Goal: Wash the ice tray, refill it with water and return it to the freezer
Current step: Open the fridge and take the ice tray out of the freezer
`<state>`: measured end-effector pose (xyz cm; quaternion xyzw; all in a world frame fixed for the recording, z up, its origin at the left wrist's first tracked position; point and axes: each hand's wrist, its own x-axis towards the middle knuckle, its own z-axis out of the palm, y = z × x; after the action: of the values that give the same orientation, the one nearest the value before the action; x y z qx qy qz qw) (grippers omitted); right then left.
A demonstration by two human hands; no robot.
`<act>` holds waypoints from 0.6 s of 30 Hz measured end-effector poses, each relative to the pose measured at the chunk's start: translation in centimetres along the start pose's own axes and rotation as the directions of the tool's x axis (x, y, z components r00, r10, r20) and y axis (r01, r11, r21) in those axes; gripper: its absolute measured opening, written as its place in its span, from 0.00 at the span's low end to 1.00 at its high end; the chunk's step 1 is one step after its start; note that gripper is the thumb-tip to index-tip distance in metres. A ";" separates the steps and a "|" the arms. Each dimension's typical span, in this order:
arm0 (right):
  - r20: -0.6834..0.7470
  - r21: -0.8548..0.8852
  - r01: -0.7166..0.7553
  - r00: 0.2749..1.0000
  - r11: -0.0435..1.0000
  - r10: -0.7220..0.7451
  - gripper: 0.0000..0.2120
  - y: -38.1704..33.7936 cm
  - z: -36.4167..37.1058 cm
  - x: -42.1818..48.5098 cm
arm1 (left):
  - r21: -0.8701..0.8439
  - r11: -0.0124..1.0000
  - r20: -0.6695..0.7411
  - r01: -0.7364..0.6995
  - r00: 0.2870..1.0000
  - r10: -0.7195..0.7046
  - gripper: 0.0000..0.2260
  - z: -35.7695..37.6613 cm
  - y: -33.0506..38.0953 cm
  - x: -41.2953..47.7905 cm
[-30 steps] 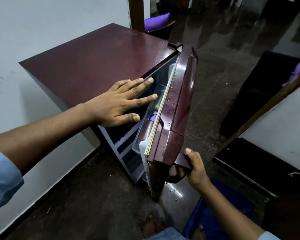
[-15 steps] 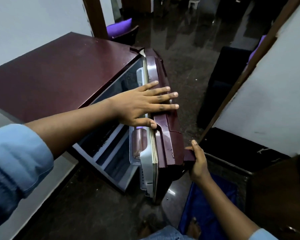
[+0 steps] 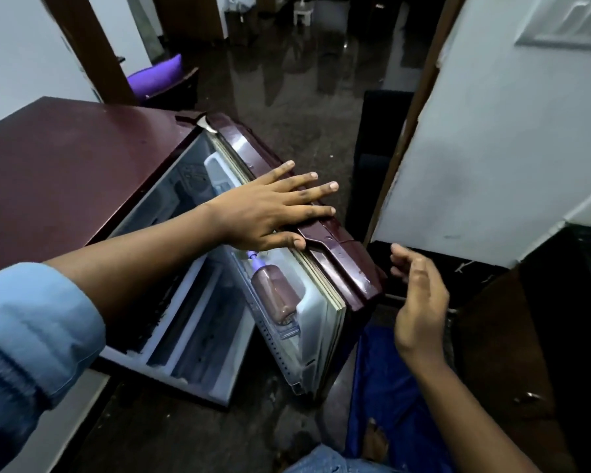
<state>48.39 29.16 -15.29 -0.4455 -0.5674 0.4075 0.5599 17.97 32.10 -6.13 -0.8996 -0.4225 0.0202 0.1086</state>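
Observation:
A maroon fridge [image 3: 65,186] stands to my left with its door [image 3: 342,257] swung wide. My left hand [image 3: 270,213] lies flat on the door's top edge, fingers spread, holding nothing. My right hand [image 3: 420,298] hovers just right of the door's outer corner, fingers loosely apart, touching nothing. A brownish bottle with a purple cap [image 3: 275,291] lies in the door's shelf. White inner shelves [image 3: 188,322] show inside the cabinet. No ice tray is visible.
A white wall with a wooden edge [image 3: 492,165] stands close on the right. Below it sits a dark wooden piece of furniture [image 3: 512,353]. A blue mat [image 3: 382,387] lies on the dark glossy floor by my foot. A purple cushion [image 3: 154,75] rests on a chair behind the fridge.
The door has swung further open. My right hand has let go of the door handle and drawn away. My left hand moved from the cabinet front onto the door's top edge.

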 end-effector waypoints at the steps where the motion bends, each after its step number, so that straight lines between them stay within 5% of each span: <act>1: -0.013 -0.012 0.058 0.998 0.998 -0.058 0.16 -0.9 -0.3 0.5 | -0.014 1.000 -0.003 0.002 1.000 -0.003 0.32 0.2 0.0 0.6; 10: 0.095 -0.319 0.390 0.920 0.864 -0.380 0.11 -6.5 0.3 2.2 | -0.085 0.982 -0.051 0.167 0.984 -0.172 0.35 1.7 1.0 4.9; 16: 0.192 -0.549 0.334 0.942 0.766 -0.273 0.22 -5.3 2.7 4.1 | -0.047 0.971 -0.104 0.233 0.966 -0.237 0.33 2.3 1.2 7.2; 18: 0.189 -0.689 0.322 0.945 0.649 -0.268 0.26 -4.0 3.2 5.0 | -0.047 0.967 -0.131 0.250 0.958 -0.254 0.33 2.5 1.2 8.0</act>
<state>45.14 32.98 -10.24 -0.5139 -0.7642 0.0754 0.3824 23.73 37.94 -8.42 -0.8393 -0.5255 -0.0612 0.1254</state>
